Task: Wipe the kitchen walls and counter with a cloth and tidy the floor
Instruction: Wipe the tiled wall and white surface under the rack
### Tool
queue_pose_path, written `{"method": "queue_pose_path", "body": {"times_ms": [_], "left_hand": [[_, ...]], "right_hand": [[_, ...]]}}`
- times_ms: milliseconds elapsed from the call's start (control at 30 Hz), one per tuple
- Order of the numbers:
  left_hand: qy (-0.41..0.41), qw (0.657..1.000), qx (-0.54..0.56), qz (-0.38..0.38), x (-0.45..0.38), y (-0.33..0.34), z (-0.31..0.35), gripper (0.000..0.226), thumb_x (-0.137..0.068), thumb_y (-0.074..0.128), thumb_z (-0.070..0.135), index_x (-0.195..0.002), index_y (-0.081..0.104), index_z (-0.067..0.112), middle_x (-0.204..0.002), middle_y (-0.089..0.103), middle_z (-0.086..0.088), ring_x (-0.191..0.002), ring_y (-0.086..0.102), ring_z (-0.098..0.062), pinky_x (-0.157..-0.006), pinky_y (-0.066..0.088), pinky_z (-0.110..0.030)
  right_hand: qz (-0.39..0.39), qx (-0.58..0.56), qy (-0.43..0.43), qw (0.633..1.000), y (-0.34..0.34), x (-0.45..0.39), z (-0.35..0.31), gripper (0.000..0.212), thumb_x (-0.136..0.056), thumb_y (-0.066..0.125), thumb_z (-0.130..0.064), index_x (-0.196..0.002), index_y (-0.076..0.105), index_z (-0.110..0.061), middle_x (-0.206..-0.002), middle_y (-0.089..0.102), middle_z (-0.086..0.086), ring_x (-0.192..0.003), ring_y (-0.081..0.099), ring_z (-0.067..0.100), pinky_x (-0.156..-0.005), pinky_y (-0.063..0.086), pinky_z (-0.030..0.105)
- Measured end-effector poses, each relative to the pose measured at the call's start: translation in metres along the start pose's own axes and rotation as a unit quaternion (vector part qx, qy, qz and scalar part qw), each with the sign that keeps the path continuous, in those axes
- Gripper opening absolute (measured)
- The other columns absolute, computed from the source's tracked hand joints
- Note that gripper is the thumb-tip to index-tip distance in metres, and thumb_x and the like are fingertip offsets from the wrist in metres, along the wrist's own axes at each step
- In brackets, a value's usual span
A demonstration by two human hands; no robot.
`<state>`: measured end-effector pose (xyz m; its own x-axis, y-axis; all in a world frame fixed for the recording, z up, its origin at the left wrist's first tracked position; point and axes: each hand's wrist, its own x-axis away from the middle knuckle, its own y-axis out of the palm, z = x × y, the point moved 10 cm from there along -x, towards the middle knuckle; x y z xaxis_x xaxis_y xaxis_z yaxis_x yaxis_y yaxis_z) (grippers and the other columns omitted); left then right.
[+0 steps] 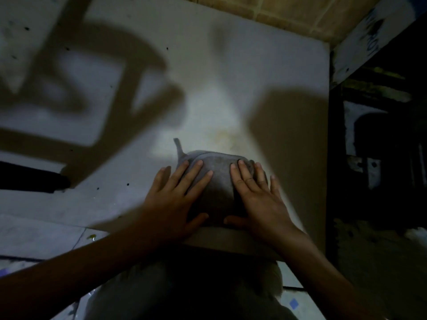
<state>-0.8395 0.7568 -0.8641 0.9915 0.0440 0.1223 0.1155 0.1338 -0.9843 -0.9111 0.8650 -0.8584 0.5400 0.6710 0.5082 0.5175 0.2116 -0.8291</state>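
Both hands flat: left hand (179,199), right hand (256,195), fingers straight, pressing grey cloth (217,179) on white surface (208,65) (yellowish stain just beyond). Soft, limp, light; likely bunches, so press on its middle.

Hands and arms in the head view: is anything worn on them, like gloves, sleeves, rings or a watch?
Nothing worn shows. The left hand and right hand are bare, with no gloves or visible rings; both forearms are bare to the frame edge, with no sleeves or watch. The dim light could hide small details.
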Motion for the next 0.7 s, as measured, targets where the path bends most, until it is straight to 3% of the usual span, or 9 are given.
{"method": "queue_pose_path", "body": {"times_ms": [400, 567, 633, 667, 700], "left_hand": [[-0.068, 0.997, -0.010, -0.030, 0.028, -0.003, -0.061, 0.083, -0.076, 0.035, 0.065, -0.145, 0.031, 0.019, -0.150, 0.032, -0.009, -0.136, 0.024, -0.026, -0.101, 0.017, -0.051], [-0.060, 0.997, 0.020, -0.044, 0.030, -0.002, -0.064, 0.081, -0.082, 0.028, 0.067, -0.146, 0.028, 0.017, -0.152, 0.025, -0.009, -0.138, 0.020, -0.026, -0.103, 0.030, -0.057], [-0.060, 0.997, 0.037, -0.036, 0.033, -0.006, -0.066, 0.078, -0.087, 0.021, 0.067, -0.146, 0.030, 0.018, -0.152, 0.025, -0.011, -0.138, 0.021, -0.025, -0.104, 0.024, -0.055], [-0.071, 0.996, 0.050, -0.028, 0.035, -0.009, -0.070, 0.076, -0.088, 0.016, 0.067, -0.145, 0.030, 0.019, -0.152, 0.028, -0.011, -0.137, 0.023, -0.025, -0.106, 0.022, -0.054], [-0.092, 0.993, 0.066, -0.019, 0.038, -0.013, -0.075, 0.074, -0.088, 0.014, 0.067, -0.143, 0.031, 0.021, -0.151, 0.031, -0.011, -0.136, 0.025, -0.026, -0.107, 0.021, -0.053]], "right_hand": [[0.036, 0.028, -0.089, 0.995, -0.005, -0.033, -0.060, 0.110, -0.075, 0.061, -0.061, -0.149, -0.013, -0.027, -0.156, -0.021, -0.007, -0.128, -0.036, 0.012, -0.103, -0.022, 0.040], [0.035, 0.028, -0.087, 0.995, -0.008, -0.036, -0.061, 0.109, -0.074, 0.061, -0.063, -0.149, -0.011, -0.027, -0.157, -0.020, -0.006, -0.131, -0.033, 0.012, -0.101, -0.025, 0.041], [0.062, 0.023, -0.070, 0.995, -0.013, -0.032, -0.057, 0.102, -0.074, 0.058, -0.064, -0.151, 0.005, -0.024, -0.159, -0.004, 0.000, -0.142, -0.014, 0.015, -0.103, -0.020, 0.045], [0.092, 0.024, -0.046, 0.994, -0.018, -0.028, -0.052, 0.092, -0.073, 0.054, -0.064, -0.149, 0.024, -0.020, -0.157, 0.018, 0.005, -0.145, 0.012, 0.018, -0.105, -0.009, 0.049], [0.126, 0.029, -0.024, 0.991, -0.024, -0.024, -0.048, 0.082, -0.072, 0.048, -0.063, -0.140, 0.044, -0.017, -0.146, 0.042, 0.008, -0.135, 0.040, 0.021, -0.105, 0.006, 0.052]]}}
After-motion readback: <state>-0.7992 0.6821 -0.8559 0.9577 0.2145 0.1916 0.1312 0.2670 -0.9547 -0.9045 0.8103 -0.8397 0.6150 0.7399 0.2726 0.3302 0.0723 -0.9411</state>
